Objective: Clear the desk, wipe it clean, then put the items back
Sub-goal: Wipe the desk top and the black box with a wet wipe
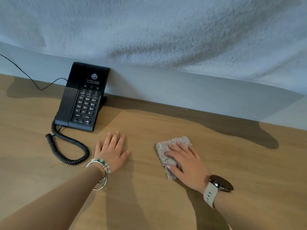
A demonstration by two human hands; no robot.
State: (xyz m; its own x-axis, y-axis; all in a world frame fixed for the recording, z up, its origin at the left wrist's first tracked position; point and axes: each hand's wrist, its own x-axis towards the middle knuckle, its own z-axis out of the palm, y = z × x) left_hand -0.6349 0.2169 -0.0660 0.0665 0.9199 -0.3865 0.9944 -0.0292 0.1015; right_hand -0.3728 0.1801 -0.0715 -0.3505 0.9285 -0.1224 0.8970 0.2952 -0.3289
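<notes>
A grey textured cloth [172, 143] lies flat on the wooden desk [232, 163], right of centre. My right hand [186, 163] presses down on it, fingers spread over its near half and thumb against its lower edge. My left hand [111, 150] rests flat on the bare wood, fingers together, palm down, holding nothing. A black desk phone [83, 98] stands at the back left against the wall, just beyond my left fingertips. Its coiled cord [66, 150] loops on the desk to the left of my left hand.
A thin black cable [25, 73] runs from the phone along the wall to the left. A pale textured wall [166, 39] with a smooth lower band closes off the back of the desk.
</notes>
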